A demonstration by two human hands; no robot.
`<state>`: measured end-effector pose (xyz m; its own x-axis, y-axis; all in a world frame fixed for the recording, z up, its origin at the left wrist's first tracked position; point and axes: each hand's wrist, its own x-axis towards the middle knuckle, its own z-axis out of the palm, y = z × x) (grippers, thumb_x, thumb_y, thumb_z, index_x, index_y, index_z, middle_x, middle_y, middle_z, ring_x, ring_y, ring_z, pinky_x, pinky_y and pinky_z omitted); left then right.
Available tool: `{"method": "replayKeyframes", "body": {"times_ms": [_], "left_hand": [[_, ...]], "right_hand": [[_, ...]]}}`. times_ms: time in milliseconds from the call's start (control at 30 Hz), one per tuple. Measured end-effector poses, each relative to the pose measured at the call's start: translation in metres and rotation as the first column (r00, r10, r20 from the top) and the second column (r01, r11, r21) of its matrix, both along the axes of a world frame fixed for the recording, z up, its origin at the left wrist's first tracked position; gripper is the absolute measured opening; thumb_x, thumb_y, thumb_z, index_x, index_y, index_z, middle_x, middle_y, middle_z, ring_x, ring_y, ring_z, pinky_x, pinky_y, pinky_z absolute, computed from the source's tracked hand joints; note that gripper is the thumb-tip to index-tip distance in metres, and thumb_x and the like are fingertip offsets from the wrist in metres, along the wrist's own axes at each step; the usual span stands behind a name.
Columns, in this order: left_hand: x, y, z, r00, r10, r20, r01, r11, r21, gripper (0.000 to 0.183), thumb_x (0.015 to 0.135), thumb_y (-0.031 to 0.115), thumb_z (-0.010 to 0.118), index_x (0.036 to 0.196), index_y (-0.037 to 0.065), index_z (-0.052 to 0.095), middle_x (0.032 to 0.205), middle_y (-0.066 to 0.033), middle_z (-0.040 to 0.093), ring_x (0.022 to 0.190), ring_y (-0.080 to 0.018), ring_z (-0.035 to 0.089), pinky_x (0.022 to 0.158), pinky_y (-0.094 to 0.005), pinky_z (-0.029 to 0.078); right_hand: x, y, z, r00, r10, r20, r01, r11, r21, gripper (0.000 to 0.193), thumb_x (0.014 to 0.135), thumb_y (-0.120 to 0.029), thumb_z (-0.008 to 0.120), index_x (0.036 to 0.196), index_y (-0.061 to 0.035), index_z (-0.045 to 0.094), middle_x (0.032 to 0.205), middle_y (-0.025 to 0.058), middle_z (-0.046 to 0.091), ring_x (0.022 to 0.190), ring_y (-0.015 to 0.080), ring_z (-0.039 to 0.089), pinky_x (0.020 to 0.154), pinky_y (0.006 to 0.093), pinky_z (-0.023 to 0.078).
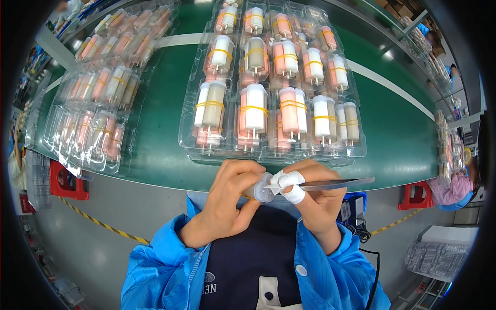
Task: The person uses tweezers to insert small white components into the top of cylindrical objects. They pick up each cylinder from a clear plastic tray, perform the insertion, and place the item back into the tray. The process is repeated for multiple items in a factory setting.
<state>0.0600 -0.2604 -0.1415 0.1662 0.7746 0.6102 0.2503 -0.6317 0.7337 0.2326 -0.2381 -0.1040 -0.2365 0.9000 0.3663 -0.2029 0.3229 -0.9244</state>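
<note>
My left hand (230, 199) is closed around a small cylinder (262, 192) with a whitish, translucent end face turned to the right. My right hand (318, 199) grips slim metal tweezers (336, 183), their pointed tip at the cylinder's end face. White wraps cover the thumb and a finger of my right hand. Both hands are in front of my body, at the near edge of the green table. Just beyond them stands a stack of clear plastic trays (186, 139) filled with white, pink and grey cylinders (254, 108), many bundled with yellow rubber bands.
More clear trays (93, 113) of similar cylinders lie on the left of the green table (160, 124). Red stools (70, 181) stand beyond the table's near edge. A blue bin (356, 199) with dark cables is beside my right arm. A person in pink (449, 191) is at far right.
</note>
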Motion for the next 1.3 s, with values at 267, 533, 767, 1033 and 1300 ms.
{"method": "replayKeyframes", "body": {"times_ms": [267, 533, 767, 1033, 1300], "left_hand": [[0.000, 0.000, 0.002, 0.999, -0.038, 0.030, 0.038, 0.999, -0.010, 0.051, 0.067, -0.006, 0.070, 0.112, 0.001, 0.047, 0.108, -0.0205, 0.056, 0.091, -0.0341, 0.057, 0.077, -0.0402, 0.046], [-0.001, 0.000, 0.001, 0.996, -0.076, 0.055, 0.078, 0.996, -0.038, 0.050, 0.069, -0.005, 0.069, 0.113, 0.000, 0.046, 0.108, -0.0213, 0.057, 0.091, -0.0342, 0.058, 0.078, -0.0408, 0.045], [-0.001, 0.000, 0.000, 0.997, -0.061, 0.047, 0.063, 0.998, -0.032, 0.050, 0.069, -0.006, 0.069, 0.113, -0.001, 0.046, 0.107, -0.0218, 0.056, 0.091, -0.0347, 0.058, 0.078, -0.0407, 0.046], [-0.001, 0.000, 0.003, 0.994, -0.086, 0.064, 0.089, 0.995, -0.046, 0.048, 0.071, -0.004, 0.068, 0.113, -0.001, 0.047, 0.107, -0.0216, 0.056, 0.090, -0.0341, 0.057, 0.079, -0.0406, 0.045], [-0.002, -0.002, 0.001, 0.991, -0.089, 0.100, 0.098, 0.991, -0.085, 0.049, 0.070, -0.005, 0.069, 0.113, -0.001, 0.047, 0.108, -0.0216, 0.056, 0.091, -0.0339, 0.057, 0.078, -0.0393, 0.046]], "right_hand": [[0.002, 0.003, -0.002, 0.999, 0.001, 0.032, -0.003, 0.998, 0.058, 0.014, 0.077, -0.002, 0.069, 0.091, 0.0000, 0.067, 0.084, 0.0144, 0.068, 0.075, 0.0193, 0.065, 0.066, 0.0282, 0.050], [0.002, 0.004, -0.003, 0.999, 0.011, 0.033, -0.014, 0.996, 0.091, 0.014, 0.077, -0.001, 0.069, 0.091, -0.0001, 0.067, 0.084, 0.0147, 0.068, 0.076, 0.0205, 0.066, 0.066, 0.0284, 0.051], [0.003, 0.007, 0.007, 0.989, 0.017, 0.146, -0.040, 0.987, 0.156, 0.016, 0.076, 0.000, 0.069, 0.091, 0.0010, 0.067, 0.085, 0.0156, 0.068, 0.076, 0.0216, 0.067, 0.065, 0.0290, 0.053], [0.003, 0.005, -0.002, 0.998, 0.009, 0.065, -0.019, 0.987, 0.158, 0.016, 0.075, -0.001, 0.070, 0.091, 0.0014, 0.068, 0.085, 0.0170, 0.068, 0.076, 0.0232, 0.067, 0.065, 0.0300, 0.053], [0.001, 0.004, 0.006, 0.987, -0.035, 0.156, 0.005, 0.981, 0.192, 0.014, 0.076, -0.002, 0.068, 0.089, 0.0019, 0.067, 0.083, 0.0167, 0.067, 0.075, 0.0230, 0.067, 0.064, 0.0292, 0.053]]}}
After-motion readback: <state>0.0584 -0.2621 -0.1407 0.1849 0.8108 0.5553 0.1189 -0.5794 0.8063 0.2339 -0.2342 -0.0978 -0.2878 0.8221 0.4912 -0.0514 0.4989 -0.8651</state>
